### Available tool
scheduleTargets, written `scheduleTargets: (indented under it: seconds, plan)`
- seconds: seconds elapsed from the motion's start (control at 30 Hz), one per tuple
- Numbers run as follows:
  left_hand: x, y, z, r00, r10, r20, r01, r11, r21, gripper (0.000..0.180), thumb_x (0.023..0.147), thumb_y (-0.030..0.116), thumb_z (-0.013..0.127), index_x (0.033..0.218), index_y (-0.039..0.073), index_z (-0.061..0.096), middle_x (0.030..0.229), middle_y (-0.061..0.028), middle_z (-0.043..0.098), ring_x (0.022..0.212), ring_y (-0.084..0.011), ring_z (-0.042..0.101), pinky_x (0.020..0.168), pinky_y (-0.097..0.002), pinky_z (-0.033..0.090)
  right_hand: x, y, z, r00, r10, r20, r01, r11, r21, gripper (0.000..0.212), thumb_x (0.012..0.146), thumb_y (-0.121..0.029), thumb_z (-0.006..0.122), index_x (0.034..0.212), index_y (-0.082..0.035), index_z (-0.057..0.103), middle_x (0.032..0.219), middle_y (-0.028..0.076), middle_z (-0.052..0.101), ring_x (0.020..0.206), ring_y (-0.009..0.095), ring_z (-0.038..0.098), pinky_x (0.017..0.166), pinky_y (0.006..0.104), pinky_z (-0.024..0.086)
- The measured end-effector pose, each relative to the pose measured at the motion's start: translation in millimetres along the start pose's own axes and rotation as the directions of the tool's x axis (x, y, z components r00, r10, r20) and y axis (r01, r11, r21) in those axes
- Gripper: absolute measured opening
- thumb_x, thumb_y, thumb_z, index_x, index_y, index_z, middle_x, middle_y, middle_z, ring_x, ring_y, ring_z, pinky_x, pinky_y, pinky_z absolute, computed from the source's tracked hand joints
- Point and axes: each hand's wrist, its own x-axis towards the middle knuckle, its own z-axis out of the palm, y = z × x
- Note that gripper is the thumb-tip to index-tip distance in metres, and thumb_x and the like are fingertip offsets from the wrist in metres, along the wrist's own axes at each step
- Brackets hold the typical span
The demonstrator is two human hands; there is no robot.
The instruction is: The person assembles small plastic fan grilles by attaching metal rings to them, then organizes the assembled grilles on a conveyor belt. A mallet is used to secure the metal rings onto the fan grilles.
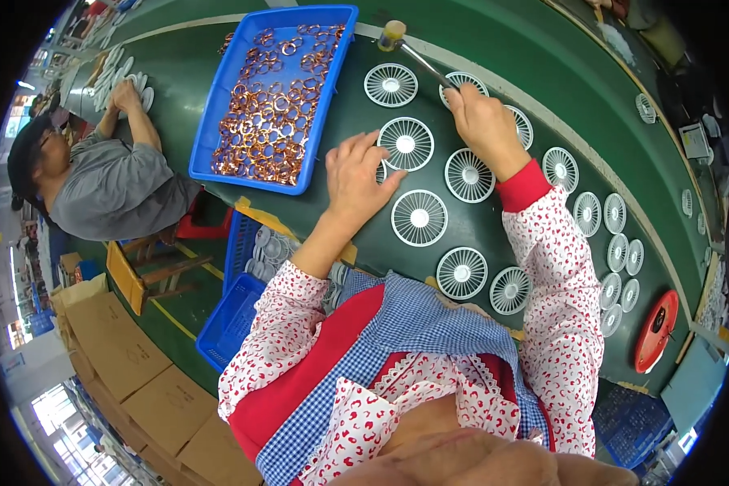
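My right hand [484, 123] is closed around the handle of a mallet [393, 34] with a yellowish head, raised above the green table. Fingers apart, my left hand [353, 176] lies beside a white round spoked grille [406, 144], its fingertips near the rim. Under its thumb and palm another white piece is partly hidden. More grilles stand about both hands: one [390, 85] farther off, one [470, 175] between my arms, and one [419, 217] closer to me. Left of my left hand is a blue tray [306, 174] with many copper-coloured rings [267, 121].
Several smaller grilles [618, 253] and a red round dish [656, 330] are at the right. Blue crates [228, 312] with white parts stand below the table's near edge. At the left, a co-worker in grey [125, 186] handles white pieces. Cardboard boxes [117, 340] stand lower left.
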Motion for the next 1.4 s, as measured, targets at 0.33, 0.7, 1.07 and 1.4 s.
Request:
scheduleTargets:
  seconds: [0.33,0.7,1.07,1.4]
  plan:
    - [1,-5,8,1.000,0.004,-0.018,-0.004,1.000,-0.011,0.036,0.065,0.028,0.082,0.092,0.010,0.065,0.120,-0.0092,0.062,0.116,-0.0283,0.053,0.092,-0.0448,0.038,-6,7,-27,0.979,0.174,0.106,-0.190,0.967,0.171,0.042,0.099,-0.038,0.044,0.087,-0.001,0.060,0.076,0.024,0.066,0.072,0.044,0.063,0.063,0.0521,0.049]
    - [1,-9,8,0.999,-0.035,-0.036,0.035,0.999,-0.010,0.060,0.065,0.027,0.083,0.115,0.007,0.057,0.118,-0.0111,0.062,0.113,-0.0276,0.055,0.093,-0.0427,0.038,-91,-5,-33,0.977,-0.030,0.211,0.047,0.996,-0.075,0.031,0.092,-0.031,0.060,0.078,-0.004,0.055,0.058,0.016,0.060,0.052,0.035,0.061,0.047,0.0446,0.047]
    - [-24,-11,-21,0.997,-0.076,-0.031,0.075,0.996,-0.037,0.080,0.064,0.023,0.085,0.131,-0.001,0.048,0.131,-0.0214,0.050,0.120,-0.0381,0.049,0.100,-0.0443,0.042,-79,4,-32,0.980,0.006,0.201,0.008,0.997,-0.071,0.033,0.095,-0.032,0.055,0.080,-0.003,0.056,0.060,0.017,0.062,0.055,0.037,0.062,0.051,0.0471,0.050]
    - [-43,-16,-33,0.948,-0.313,-0.053,0.297,0.934,-0.197,0.112,0.057,0.021,0.089,0.145,-0.004,0.024,0.130,-0.0203,0.054,0.119,-0.0368,0.052,0.101,-0.0418,0.043,-61,-56,-33,0.940,-0.331,0.084,0.307,0.927,0.218,0.024,0.093,-0.024,0.059,0.081,-0.005,0.052,0.059,0.017,0.057,0.054,0.038,0.058,0.047,0.0461,0.044]
